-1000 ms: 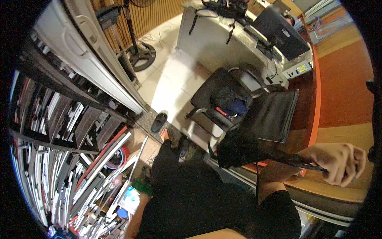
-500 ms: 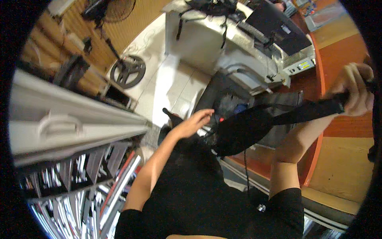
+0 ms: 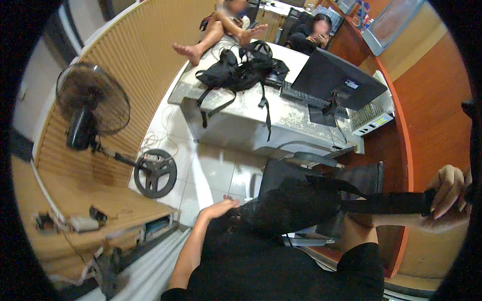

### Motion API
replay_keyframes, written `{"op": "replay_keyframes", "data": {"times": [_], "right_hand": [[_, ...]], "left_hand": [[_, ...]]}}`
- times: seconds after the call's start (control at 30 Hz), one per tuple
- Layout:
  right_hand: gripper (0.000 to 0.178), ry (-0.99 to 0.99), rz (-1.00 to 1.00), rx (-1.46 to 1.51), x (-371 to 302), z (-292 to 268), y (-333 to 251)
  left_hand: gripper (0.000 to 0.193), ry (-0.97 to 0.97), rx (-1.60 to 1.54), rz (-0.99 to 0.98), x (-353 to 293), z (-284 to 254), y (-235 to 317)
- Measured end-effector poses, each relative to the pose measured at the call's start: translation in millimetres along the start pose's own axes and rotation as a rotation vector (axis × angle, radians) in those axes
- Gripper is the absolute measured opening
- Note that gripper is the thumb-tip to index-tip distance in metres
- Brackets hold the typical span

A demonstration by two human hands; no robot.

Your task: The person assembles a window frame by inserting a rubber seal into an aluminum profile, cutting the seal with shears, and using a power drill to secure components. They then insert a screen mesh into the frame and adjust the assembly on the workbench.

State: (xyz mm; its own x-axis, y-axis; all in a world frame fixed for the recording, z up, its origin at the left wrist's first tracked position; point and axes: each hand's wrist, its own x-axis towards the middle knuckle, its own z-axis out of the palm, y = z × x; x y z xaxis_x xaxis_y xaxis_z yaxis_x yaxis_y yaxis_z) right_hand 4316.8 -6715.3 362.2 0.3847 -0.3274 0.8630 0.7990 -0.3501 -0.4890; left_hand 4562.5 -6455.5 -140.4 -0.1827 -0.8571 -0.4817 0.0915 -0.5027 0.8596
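Observation:
My right hand (image 3: pixel 448 198) is closed around the end of a wide black strap (image 3: pixel 386 204), out at the far right. From there the strap runs left to a dark soft bag (image 3: pixel 301 208) in front of my body. My left hand (image 3: pixel 221 207) is beside the bag's left side, fingers stretched out and together, with nothing visible in it. Whether it touches the bag I cannot tell. Dark cloth against my black shirt blurs the bag's lower edge. Beyond the bag stands a black office chair (image 3: pixel 273 173).
A worn desk (image 3: pixel 221 118) ahead carries a black harness-like bag (image 3: pixel 241 70), a keyboard (image 3: pixel 306 95) and a monitor (image 3: pixel 336 78). Two people sit beyond, one with bare feet on the desk. A standing fan (image 3: pixel 93 100) is at left, an orange-edged partition (image 3: pixel 406 165) at right.
My view has tilted up and swung, bringing the desk, people and fan into sight. My right hand still grips the strap; my left hand has shifted slightly left and lower in view.

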Motion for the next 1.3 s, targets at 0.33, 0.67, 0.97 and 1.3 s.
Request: {"op": "replay_keyframes", "data": {"times": [0.33,0.67,0.97,1.3], "right_hand": [[0.024,0.199,-0.037,-0.172,81.8,-19.4,180.7],[0.027,0.868,0.141,-0.821,94.9,-60.3,304.2],[0.023,0.929,0.470,-0.784,56.2,-87.5,396.6],[0.022,0.563,0.913,-0.739,40.0,-84.0,477.5]], "left_hand": [[0.032,-0.119,0.252,0.161,6.4,-199.4,129.3],[0.034,-0.097,0.572,0.361,47.4,-379.8,259.1],[0.034,0.177,0.818,0.444,110.8,-415.9,312.7],[0.043,0.320,0.260,-0.008,155.9,-412.2,328.3]]}}
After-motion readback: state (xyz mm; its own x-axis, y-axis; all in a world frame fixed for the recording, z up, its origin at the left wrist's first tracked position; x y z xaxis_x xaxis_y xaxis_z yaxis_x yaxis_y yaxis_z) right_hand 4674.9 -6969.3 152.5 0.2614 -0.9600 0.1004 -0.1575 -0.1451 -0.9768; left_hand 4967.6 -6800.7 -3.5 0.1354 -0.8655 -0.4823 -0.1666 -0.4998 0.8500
